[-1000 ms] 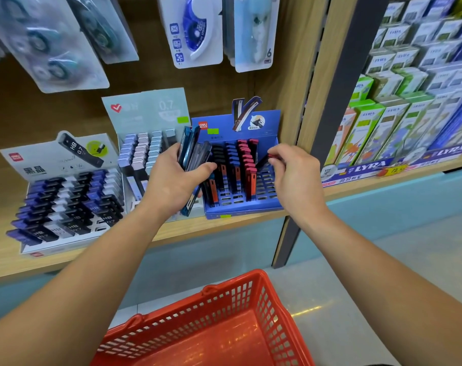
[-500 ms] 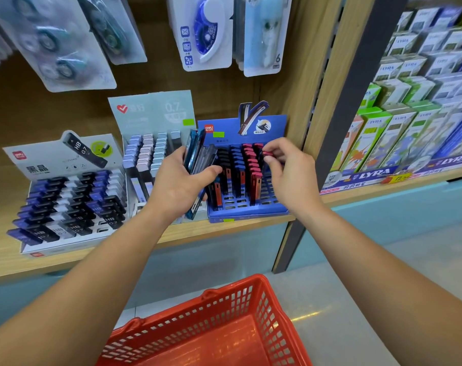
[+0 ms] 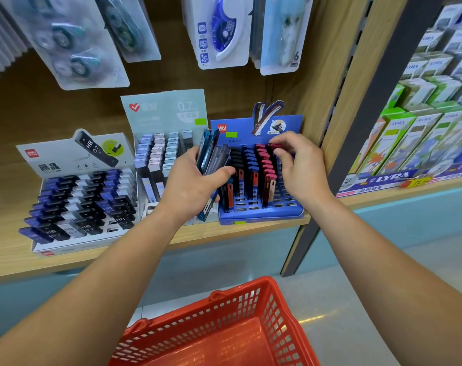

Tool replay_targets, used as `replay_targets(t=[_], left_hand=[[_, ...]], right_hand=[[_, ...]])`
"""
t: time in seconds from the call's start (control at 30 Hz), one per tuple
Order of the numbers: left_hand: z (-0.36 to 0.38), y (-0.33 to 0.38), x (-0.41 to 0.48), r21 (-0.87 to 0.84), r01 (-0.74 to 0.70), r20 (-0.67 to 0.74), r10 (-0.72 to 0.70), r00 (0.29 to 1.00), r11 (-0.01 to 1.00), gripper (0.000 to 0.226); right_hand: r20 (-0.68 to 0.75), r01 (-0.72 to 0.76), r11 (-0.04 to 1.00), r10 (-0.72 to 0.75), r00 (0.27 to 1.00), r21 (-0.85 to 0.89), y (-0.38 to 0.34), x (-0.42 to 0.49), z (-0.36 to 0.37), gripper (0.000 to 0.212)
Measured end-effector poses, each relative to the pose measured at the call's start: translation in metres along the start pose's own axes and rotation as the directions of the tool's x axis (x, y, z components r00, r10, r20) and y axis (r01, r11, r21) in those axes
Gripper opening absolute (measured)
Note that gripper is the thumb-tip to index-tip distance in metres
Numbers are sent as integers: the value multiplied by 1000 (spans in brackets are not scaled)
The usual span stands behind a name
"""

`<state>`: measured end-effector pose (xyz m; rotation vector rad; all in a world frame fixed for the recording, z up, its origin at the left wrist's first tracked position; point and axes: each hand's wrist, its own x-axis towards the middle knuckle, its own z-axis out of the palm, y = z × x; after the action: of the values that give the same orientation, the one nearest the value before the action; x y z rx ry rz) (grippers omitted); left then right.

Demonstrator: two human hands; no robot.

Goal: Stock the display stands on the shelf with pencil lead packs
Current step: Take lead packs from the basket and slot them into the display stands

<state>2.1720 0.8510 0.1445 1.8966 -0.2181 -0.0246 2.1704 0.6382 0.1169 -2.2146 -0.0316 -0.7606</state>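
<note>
At the right end of the wooden shelf (image 3: 224, 232), the blue display stand (image 3: 261, 216) holds upright rows of pencil lead packs (image 3: 264, 170). The right hand (image 3: 302, 170) pinches a red-capped pack (image 3: 275, 147) in the far row, while the left hand (image 3: 192, 188) grips a fanned bundle (image 3: 211, 159) just left. They look like light, stiff, slick plastic slivers, likely best pinched by the narrow edges near the cap.

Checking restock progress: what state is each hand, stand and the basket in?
Left hand: grips a bundle of packs.
Right hand: pinches a red pack at the back of the blue stand.
Blue stand: partly filled, front slots empty.
White stand: nearly full.
Basket: nothing visible inside.
</note>
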Motion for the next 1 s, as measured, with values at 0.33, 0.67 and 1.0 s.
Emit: replay_targets(t=[0.33, 0.67, 1.0], left_hand=[[0, -6, 1, -28, -23, 5, 23, 1000, 999, 26], [-2, -6, -2, 1, -21, -10, 21, 1000, 1000, 36], [-2, -5, -17, 4, -53, -10, 53, 999, 999, 25]], right_hand=[[-14, -56, 997, 57, 998, 51, -4, -8, -2, 24], [-12, -9, 1000, 9, 1000, -3, -2, -37, -19, 15], [-166, 6, 998, 4, 986, 58, 6, -56, -34, 13]])
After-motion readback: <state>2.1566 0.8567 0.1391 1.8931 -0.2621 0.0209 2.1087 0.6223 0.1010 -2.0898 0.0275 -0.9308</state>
